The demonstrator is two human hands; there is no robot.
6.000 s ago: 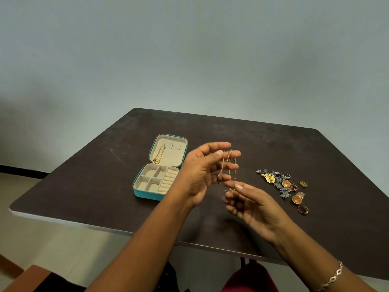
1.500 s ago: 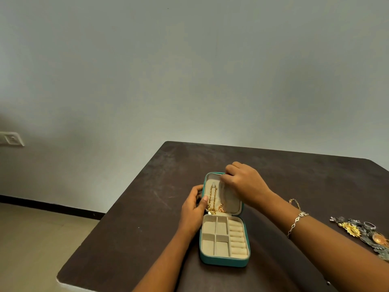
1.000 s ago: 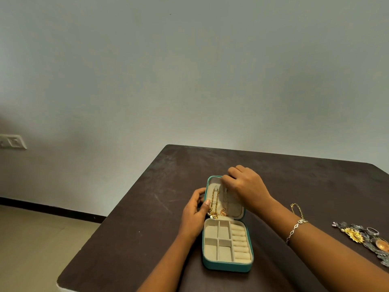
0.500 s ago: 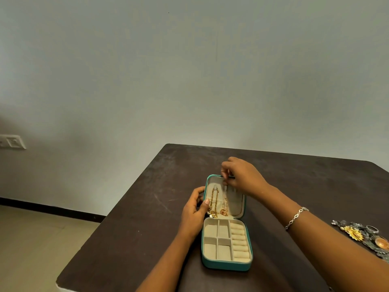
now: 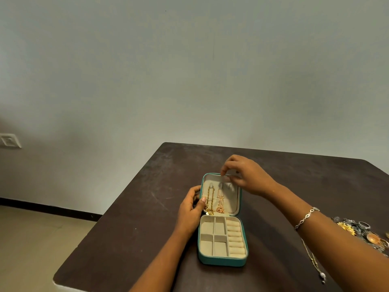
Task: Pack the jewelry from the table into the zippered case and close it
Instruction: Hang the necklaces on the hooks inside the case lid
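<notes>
Nearest, under the right forearm (image 5: 336, 234), 1 thin chain (image 5: 312, 257) awaits packing; beside the left hand (image 5: 189, 211), which grips the lid (image 5: 232, 199) edge, the zippered case (image 5: 221, 262) lies open. Beyond, the right hand (image 5: 246, 178) pinches at the lid's far rim, object indiscernible; advisably steady the lid and keep the 2 hung chains (image 5: 220, 200) apart.

Case (image 5: 221, 261): teal textured shell, matt beige velvety lining. Chains (image 5: 210, 199): shiny gold metal. Table (image 5: 134, 228): dark matt, scuffed.
</notes>
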